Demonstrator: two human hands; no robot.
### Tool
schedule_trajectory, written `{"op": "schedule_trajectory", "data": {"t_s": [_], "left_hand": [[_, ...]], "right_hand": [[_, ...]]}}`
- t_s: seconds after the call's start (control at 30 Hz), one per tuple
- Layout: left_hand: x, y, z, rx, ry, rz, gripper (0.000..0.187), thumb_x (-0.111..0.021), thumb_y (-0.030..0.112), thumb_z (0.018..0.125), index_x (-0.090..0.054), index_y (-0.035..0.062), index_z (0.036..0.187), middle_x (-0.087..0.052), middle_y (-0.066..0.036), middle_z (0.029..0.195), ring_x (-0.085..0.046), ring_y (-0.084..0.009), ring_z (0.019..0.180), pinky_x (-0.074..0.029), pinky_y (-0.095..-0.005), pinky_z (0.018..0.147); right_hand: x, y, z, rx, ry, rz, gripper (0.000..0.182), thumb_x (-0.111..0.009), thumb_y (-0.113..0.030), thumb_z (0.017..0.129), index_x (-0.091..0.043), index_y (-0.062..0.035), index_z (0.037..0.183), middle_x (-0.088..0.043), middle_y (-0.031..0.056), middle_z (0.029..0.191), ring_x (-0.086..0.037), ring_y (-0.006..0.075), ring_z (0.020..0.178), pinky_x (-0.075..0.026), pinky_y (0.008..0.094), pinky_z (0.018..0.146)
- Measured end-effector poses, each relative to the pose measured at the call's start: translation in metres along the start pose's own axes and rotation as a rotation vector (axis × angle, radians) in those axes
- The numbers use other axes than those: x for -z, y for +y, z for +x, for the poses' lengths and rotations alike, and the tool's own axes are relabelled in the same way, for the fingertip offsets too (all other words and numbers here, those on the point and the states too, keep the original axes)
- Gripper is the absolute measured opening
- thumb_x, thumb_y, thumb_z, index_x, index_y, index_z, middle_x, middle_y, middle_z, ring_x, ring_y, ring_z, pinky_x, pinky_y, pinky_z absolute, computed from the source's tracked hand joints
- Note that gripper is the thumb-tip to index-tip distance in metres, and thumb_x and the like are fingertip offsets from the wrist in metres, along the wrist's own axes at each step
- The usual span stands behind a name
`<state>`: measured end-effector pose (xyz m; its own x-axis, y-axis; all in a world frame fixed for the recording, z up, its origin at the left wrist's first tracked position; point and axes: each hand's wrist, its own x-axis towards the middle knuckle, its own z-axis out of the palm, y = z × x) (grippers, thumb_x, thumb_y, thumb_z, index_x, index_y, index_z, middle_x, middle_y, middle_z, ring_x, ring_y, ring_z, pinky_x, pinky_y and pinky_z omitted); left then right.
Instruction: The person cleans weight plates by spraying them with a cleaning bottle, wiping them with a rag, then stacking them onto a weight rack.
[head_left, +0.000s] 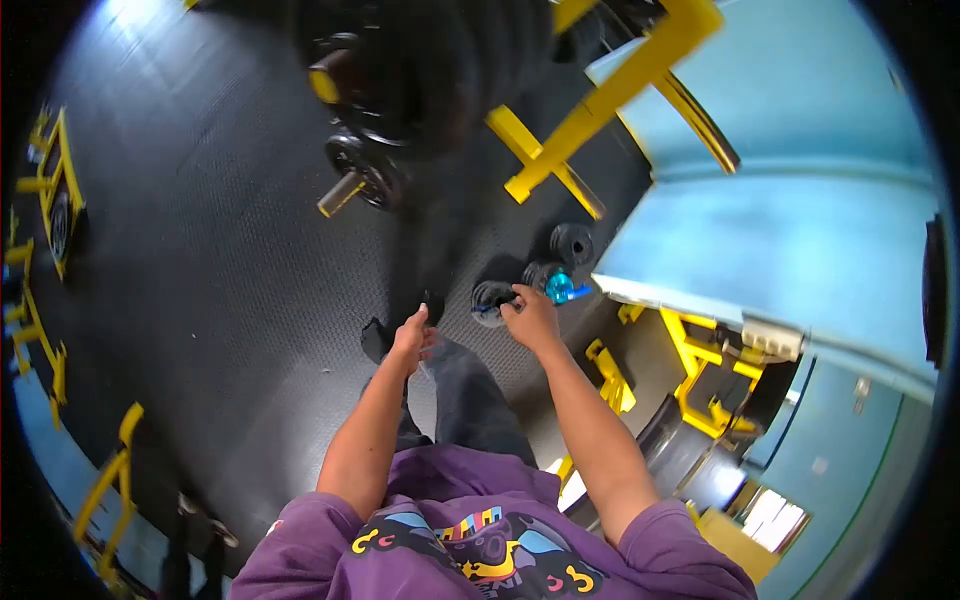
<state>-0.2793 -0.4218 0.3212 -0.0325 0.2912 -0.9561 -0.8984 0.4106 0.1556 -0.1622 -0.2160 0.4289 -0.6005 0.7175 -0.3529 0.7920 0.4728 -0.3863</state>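
Observation:
My left hand (pixel 413 342) hangs above the dark floor in front of my legs, thumb raised and fingers loosely apart, with nothing visible in it. My right hand (pixel 532 318) is to its right, thumb and forefinger curled toward each other. Whatever may be between those fingertips is too small to make out. Behind them in view lies a stack of dark weight plates (pixel 488 298), with a bit of blue showing on it. A turquoise bottle (pixel 560 287) is just beyond the right hand, beside a second dark plate stack (pixel 538 272).
A yellow machine frame (pixel 610 85) and a blurred rack of black plates (pixel 430 75) stand ahead. Another plate stack (pixel 572 243) sits near the pale blue wall (pixel 760 230). More yellow equipment (pixel 700 370) is at the right, and a yellow frame (pixel 60 190) at the left.

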Motion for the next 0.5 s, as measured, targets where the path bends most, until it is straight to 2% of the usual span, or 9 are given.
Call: {"op": "schedule_trajectory", "data": {"t_s": [0.07, 0.1, 0.2, 0.27, 0.37, 0.5], "left_hand": [[-0.001, -0.020, 0.003, 0.022, -0.006, 0.079, 0.070, -0.057, 0.064, 0.089, -0.047, 0.0183, 0.141, -0.059, -0.012, 0.119, -0.056, -0.0253, 0.104, -0.042, -0.0450, 0.089], [-0.003, -0.033, 0.007, 0.031, 0.013, 0.118, 0.071, -0.057, 0.065, 0.089, -0.047, 0.0177, 0.142, -0.059, -0.012, 0.119, -0.056, -0.0252, 0.104, -0.042, -0.0448, 0.088], [-0.034, -0.055, 0.000, 0.056, 0.064, 0.220, 0.072, -0.055, 0.064, 0.090, -0.045, 0.0169, 0.144, -0.059, -0.012, 0.120, -0.056, -0.0254, 0.105, -0.043, -0.0452, 0.090], [-0.055, -0.073, 0.007, 0.084, 0.039, 0.319, 0.073, -0.053, 0.063, 0.091, -0.042, 0.0152, 0.145, -0.056, -0.013, 0.129, -0.055, -0.0268, 0.109, -0.043, -0.0455, 0.090], [-0.099, -0.101, 0.029, 0.061, 0.070, 0.393, 0.068, -0.053, 0.060, 0.092, -0.044, 0.0147, 0.142, -0.058, -0.010, 0.122, -0.056, -0.0237, 0.104, -0.044, -0.0430, 0.085], [-0.167, -0.138, 0.082, 0.036, 0.141, 0.428, 0.063, -0.055, 0.057, 0.093, -0.048, 0.0126, 0.137, -0.060, -0.009, 0.118, -0.057, -0.0207, 0.099, -0.045, -0.0401, 0.081]], "right_hand": [[0.013, 0.025, -0.038, -0.118, -0.119, 0.047, 0.048, -0.068, -0.029, 0.080, -0.064, -0.0048, 0.121, -0.067, 0.0177, 0.110, -0.061, 0.0364, 0.106, -0.047, 0.0472, 0.093], [0.019, 0.037, -0.060, -0.208, -0.121, 0.093, 0.047, -0.070, -0.027, 0.079, -0.065, -0.0034, 0.119, -0.068, 0.0189, 0.106, -0.064, 0.0366, 0.102, -0.049, 0.0452, 0.089], [0.028, 0.092, -0.111, -0.267, -0.116, 0.140, 0.048, -0.071, -0.027, 0.078, -0.065, -0.0039, 0.120, -0.068, 0.0205, 0.106, -0.064, 0.0371, 0.101, -0.050, 0.0440, 0.090], [0.028, 0.135, -0.131, -0.360, -0.152, 0.160, 0.051, -0.072, -0.027, 0.077, -0.064, -0.0053, 0.122, -0.068, 0.0215, 0.107, -0.065, 0.0368, 0.100, -0.050, 0.0424, 0.091], [0.024, 0.198, -0.141, -0.416, -0.163, 0.252, 0.053, -0.072, -0.027, 0.077, -0.062, -0.0049, 0.125, -0.068, 0.0213, 0.106, -0.065, 0.0356, 0.101, -0.050, 0.0418, 0.092], [0.009, 0.295, -0.111, -0.463, -0.215, 0.319, 0.055, -0.072, -0.027, 0.077, -0.061, -0.0030, 0.125, -0.069, 0.0201, 0.105, -0.065, 0.0348, 0.102, -0.050, 0.0419, 0.093]]}}
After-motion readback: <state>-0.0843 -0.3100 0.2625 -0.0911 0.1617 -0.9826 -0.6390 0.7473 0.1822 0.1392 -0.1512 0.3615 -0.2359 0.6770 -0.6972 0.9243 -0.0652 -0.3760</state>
